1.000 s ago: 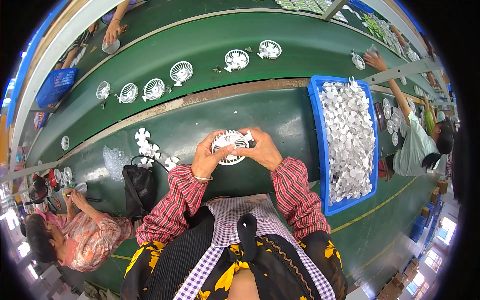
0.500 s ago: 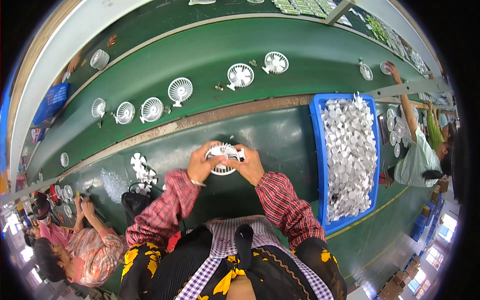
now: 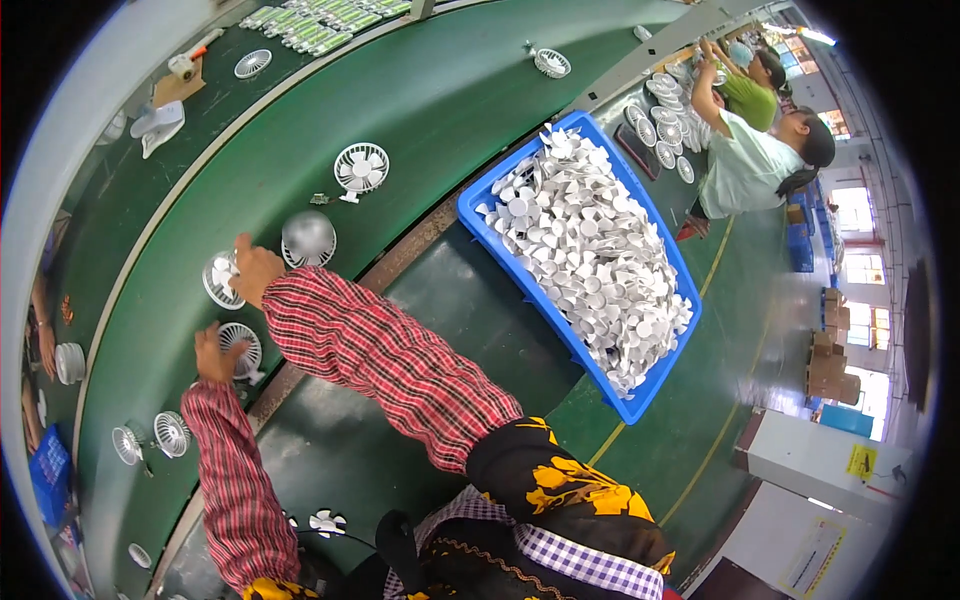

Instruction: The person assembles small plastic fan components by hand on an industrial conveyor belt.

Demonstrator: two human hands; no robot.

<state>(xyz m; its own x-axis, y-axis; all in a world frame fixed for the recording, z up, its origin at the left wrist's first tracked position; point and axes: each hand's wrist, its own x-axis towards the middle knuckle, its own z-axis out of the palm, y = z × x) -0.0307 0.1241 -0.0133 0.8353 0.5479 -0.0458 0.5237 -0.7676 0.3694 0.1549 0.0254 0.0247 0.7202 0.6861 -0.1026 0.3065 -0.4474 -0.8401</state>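
Both my arms, in red plaid sleeves, reach left over the green belt. My right hand [image 3: 258, 272] is at the edge of a white round fan [image 3: 221, 281] with blades in it, its fingers around the rim. My left hand [image 3: 213, 356] is by a white fan housing [image 3: 242, 362] showing ribs and no blades. Its thumb lies over the housing, apart from the fingers. Just right of my right hand is another fan [image 3: 309, 240], its centre blurred. Further along the belt lies a fan with clear blades [image 3: 361, 169].
A blue crate [image 3: 630, 408] heaped with white fan blades [image 3: 590, 260] stands on the right. More ribbed housings [image 3: 172, 434] lie left on the belt. Co-workers [image 3: 755, 165] are at the upper right. A loose white blade piece [image 3: 327, 523] lies near my body.
My view has turned left. My hands have left the bench, where both held a fan, and now reach apart over the belt.
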